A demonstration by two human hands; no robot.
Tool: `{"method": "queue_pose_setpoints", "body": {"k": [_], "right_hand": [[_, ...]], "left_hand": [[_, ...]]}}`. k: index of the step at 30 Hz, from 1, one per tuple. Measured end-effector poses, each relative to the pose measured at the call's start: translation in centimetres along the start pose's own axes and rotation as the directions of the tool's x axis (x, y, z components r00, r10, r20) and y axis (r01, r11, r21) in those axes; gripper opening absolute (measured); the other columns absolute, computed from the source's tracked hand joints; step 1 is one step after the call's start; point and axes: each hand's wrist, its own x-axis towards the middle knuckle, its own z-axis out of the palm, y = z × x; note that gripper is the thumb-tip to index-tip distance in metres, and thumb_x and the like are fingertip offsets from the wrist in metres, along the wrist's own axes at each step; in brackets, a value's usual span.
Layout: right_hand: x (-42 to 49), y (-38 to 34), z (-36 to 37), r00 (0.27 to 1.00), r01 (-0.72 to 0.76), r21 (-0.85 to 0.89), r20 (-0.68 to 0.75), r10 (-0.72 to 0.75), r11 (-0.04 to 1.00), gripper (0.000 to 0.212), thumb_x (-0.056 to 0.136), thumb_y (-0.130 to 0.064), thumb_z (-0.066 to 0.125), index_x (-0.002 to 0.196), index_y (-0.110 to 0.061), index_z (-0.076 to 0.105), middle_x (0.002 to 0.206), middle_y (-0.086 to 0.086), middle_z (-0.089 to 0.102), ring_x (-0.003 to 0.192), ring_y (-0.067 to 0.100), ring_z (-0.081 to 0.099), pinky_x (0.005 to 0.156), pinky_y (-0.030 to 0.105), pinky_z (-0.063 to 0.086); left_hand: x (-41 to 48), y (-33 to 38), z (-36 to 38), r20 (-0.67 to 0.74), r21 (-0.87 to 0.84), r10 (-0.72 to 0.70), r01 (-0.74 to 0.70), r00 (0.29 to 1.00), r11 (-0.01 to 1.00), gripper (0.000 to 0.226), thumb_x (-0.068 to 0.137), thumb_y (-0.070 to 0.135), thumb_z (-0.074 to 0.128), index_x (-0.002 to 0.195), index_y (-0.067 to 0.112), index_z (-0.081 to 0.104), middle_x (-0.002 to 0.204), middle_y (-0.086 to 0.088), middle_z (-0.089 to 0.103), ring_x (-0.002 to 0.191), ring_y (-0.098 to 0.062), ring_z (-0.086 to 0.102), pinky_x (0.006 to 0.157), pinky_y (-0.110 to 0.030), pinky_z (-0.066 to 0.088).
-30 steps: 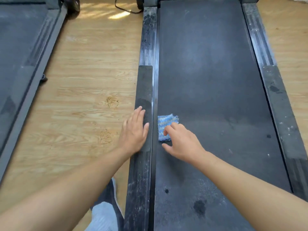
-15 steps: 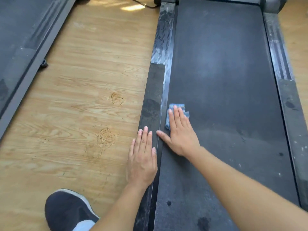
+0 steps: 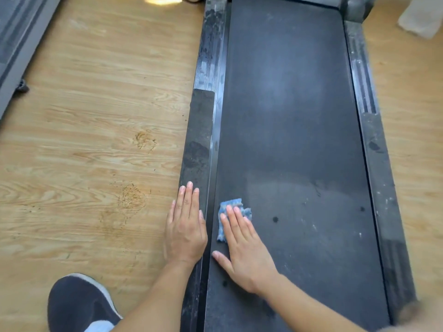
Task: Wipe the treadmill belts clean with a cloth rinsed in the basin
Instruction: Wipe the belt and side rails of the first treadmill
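Right hand [image 3: 242, 250] is flat on the treadmill belt [image 3: 292, 140], fingers [image 3: 236, 220] straight and close together, pressing down on a small blue cloth [image 3: 236, 207]. It's not gripping the cloth at all, just fingers laid on top, with the thumb stuck out to the side on the bare belt. The cloth sits on the near left part of the belt, just beside the left side rail [image 3: 199, 140], and it looks scrunched up. Only its far end and a bit of its left edge poke out from under the fingers, so I can't tell how it's folded.

Left hand [image 3: 185, 233] is open and flat too, fingers [image 3: 189, 200] straight and together, resting on the left side rail with its outer edge hanging over toward the wooden floor [image 3: 84, 140]. It holds nothing. The two hands are side by side with the shiny inner edge of the rail between them.

The belt is dusty grey, with a dark round spot [image 3: 275, 219] just right of the cloth and pale specks further right. The right side rail [image 3: 374, 164] is scuffed with white flecks.

Cut off stuff:
- A dark shoe [image 3: 76, 305] with a pale sole at bottom left is partly out of frame.
- Another treadmill [image 3: 14, 32] is in the top left corner, only its edge showing.
- A whitish thing [image 3: 419, 20] lies on the floor at top right, too cropped to tell what it is.
- The bottom right corner is just blur
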Motion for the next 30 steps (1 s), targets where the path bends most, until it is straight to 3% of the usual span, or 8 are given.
{"method": "queue_pose_setpoints", "body": {"k": [4, 8, 12, 16, 20, 22, 26, 30], "right_hand": [[-2.0, -0.4, 0.9, 1.0, -0.007, -0.054, 0.002, 0.007, 0.999, 0.091, 0.102, -0.074, 0.031, 0.166, -0.01, 0.016, 0.175, 0.009, 0.003, 0.162, 0.025, 0.004, 0.123, 0.043, 0.016], [6.6, 2.4, -1.6, 0.996, -0.083, 0.0, -0.044, 0.083, 0.997, 0.098, 0.1, -0.078, 0.024, 0.166, -0.01, 0.002, 0.174, 0.011, -0.011, 0.16, 0.025, -0.014, 0.13, 0.044, 0.001], [15.6, 4.5, -5.1, 0.978, -0.202, -0.002, -0.049, 0.202, 0.979, 0.098, 0.099, -0.077, 0.02, 0.166, -0.01, -0.005, 0.173, 0.011, -0.016, 0.159, 0.025, -0.019, 0.131, 0.046, -0.002], [9.9, 1.7, -3.1, 0.996, -0.083, 0.032, -0.005, 0.084, 0.996, 0.092, 0.103, -0.072, 0.018, 0.166, -0.011, -0.008, 0.172, 0.011, -0.021, 0.158, 0.023, -0.025, 0.131, 0.045, -0.001], [-5.1, -3.9, 2.4, 0.997, 0.08, -0.037, 0.018, -0.08, 0.996, 0.091, 0.102, -0.071, 0.033, 0.164, -0.006, 0.023, 0.174, 0.016, 0.006, 0.161, 0.031, 0.011, 0.123, 0.045, 0.018], [-7.0, -3.9, 2.9, 0.992, 0.104, -0.082, 0.073, -0.098, 0.991, 0.094, 0.098, -0.077, 0.035, 0.161, -0.007, 0.034, 0.172, 0.016, 0.017, 0.157, 0.031, 0.026, 0.12, 0.043, 0.023], [0.0, -0.7, 0.2, 0.999, 0.021, -0.066, 0.029, -0.019, 0.998, 0.099, 0.098, -0.081, 0.027, 0.164, -0.009, 0.022, 0.174, 0.012, 0.011, 0.161, 0.028, 0.009, 0.124, 0.044, 0.015], [11.1, 3.2, -4.1, 0.988, -0.146, -0.01, 0.039, 0.146, 0.989, 0.106, 0.09, -0.084, 0.008, 0.165, -0.01, -0.006, 0.172, 0.012, -0.016, 0.159, 0.027, -0.02, 0.13, 0.046, -0.002]], "left_hand": [[0.0, 0.2, 0.0, -0.003, -0.006, -0.004, 0.004, 1.0, 1.0, 0.058, 0.108, 0.022, 0.033, 0.165, 0.009, 0.035, 0.177, -0.003, 0.021, 0.164, -0.019, 0.017, 0.128, -0.048, 0.03], [0.0, 0.1, 0.0, -0.006, 0.004, 0.03, -0.03, 1.0, 1.0, 0.059, 0.108, 0.022, 0.034, 0.165, 0.008, 0.033, 0.177, -0.005, 0.021, 0.165, -0.02, 0.015, 0.131, -0.051, 0.024], [-0.3, 0.1, 0.0, 0.002, 0.019, 0.147, -0.147, 0.989, 0.989, 0.057, 0.11, 0.018, 0.036, 0.166, 0.008, 0.031, 0.177, -0.005, 0.021, 0.165, -0.019, 0.015, 0.133, -0.048, 0.02], [-0.3, -0.5, 0.3, -0.041, -0.059, 0.11, -0.112, 0.993, 0.992, 0.06, 0.103, 0.004, 0.045, 0.162, 0.006, 0.039, 0.174, -0.005, 0.03, 0.163, -0.021, 0.023, 0.132, -0.046, 0.024], [-0.2, -0.6, 0.2, -0.037, -0.071, 0.102, -0.104, 0.994, 0.992, 0.063, 0.099, 0.0, 0.042, 0.162, 0.007, 0.04, 0.174, -0.004, 0.03, 0.163, -0.02, 0.024, 0.13, -0.048, 0.028], [-0.1, -0.3, 0.0, -0.021, -0.075, 0.098, -0.1, 0.995, 0.992, 0.063, 0.099, 0.002, 0.039, 0.162, 0.007, 0.041, 0.174, -0.004, 0.031, 0.162, -0.021, 0.025, 0.128, -0.049, 0.03], [0.0, -0.1, -0.1, -0.019, -0.08, 0.087, -0.088, 0.996, 0.993, 0.062, 0.099, 0.002, 0.043, 0.161, 0.007, 0.042, 0.173, -0.004, 0.032, 0.162, -0.021, 0.026, 0.128, -0.049, 0.031], [0.0, -0.3, 0.0, -0.036, -0.081, 0.109, -0.112, 0.993, 0.99, 0.064, 0.098, -0.001, 0.043, 0.161, 0.007, 0.042, 0.173, -0.005, 0.033, 0.162, -0.02, 0.026, 0.131, -0.046, 0.026]]}}
